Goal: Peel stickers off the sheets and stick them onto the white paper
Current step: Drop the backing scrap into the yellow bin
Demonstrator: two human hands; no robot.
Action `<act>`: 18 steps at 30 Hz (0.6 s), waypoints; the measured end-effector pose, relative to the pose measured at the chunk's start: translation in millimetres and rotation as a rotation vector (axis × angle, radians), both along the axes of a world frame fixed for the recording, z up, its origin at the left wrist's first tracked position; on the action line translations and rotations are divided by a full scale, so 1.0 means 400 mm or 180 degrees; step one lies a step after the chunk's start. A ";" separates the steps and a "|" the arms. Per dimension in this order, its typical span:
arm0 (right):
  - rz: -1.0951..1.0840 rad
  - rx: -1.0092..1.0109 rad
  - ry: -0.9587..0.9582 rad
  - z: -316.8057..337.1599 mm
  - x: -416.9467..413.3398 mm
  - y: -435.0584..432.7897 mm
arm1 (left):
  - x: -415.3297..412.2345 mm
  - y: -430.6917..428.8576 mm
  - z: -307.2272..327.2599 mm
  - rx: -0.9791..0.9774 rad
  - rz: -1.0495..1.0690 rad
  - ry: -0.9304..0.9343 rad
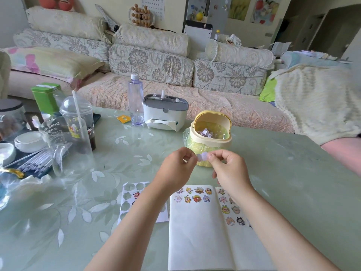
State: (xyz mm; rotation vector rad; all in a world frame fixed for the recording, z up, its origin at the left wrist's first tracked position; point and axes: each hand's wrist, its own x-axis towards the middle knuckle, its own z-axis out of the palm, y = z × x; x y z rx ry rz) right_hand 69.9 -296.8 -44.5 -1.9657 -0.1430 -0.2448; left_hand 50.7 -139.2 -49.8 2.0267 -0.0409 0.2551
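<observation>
1. A clear glass jug [68,153] at the table's left carries the one legible line, "Drink mo", printed near its rim; the rest of the phrase curves out of sight.
2. Smaller characters sit just beneath that line, too faint to read.
3. The wall chart [153,6] behind the sofa shows rows of marks, too small to make out.
4. The green tin [46,96] bears a white label on top, illegible.

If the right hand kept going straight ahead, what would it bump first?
Probably the small yellow bin, just beyond the right hand, which pinches a pale paper scrap together with the left hand. How near is unclear.
</observation>
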 end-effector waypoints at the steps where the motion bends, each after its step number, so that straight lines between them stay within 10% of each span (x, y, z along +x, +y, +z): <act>1: -0.0102 -0.0088 -0.0104 0.003 0.022 0.003 | 0.006 0.008 0.000 -0.0030 0.0083 0.0030; 10: -0.0898 -0.1613 -0.0860 0.097 0.242 0.025 | 0.015 0.039 -0.003 -0.0287 0.0148 0.0176; 18: -0.0232 -0.1599 -0.0887 0.109 0.206 0.034 | 0.019 0.046 0.002 -0.0673 0.0163 0.0315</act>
